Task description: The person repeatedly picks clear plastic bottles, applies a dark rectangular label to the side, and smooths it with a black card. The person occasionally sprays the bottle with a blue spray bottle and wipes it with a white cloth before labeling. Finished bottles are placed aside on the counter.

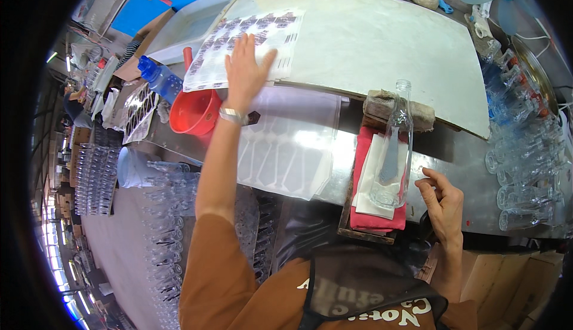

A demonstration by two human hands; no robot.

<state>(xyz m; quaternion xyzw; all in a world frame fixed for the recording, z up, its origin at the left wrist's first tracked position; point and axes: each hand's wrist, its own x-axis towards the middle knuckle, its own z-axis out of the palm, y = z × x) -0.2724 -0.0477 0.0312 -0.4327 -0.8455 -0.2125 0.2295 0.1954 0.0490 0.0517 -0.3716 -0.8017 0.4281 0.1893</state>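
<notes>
Clear glass btl [399, 151] rests just L of the person's R hand [440, 207], base toward the body, on white pads [364, 187] over pink cloth [377, 221], w/ its neck up by a padded block [421, 117] farther fwd; that hand's thumb & fingers curl close together, can't tell if anything's pinched. L hand [246, 73], well apart, is spread wide w/ nothing gripped, over a printed sheet [279, 34], contact unclear; whitish sheets [292, 145] lie near its wrist, red bucket [194, 112] to its L, white board [388, 37] to its R.
</notes>
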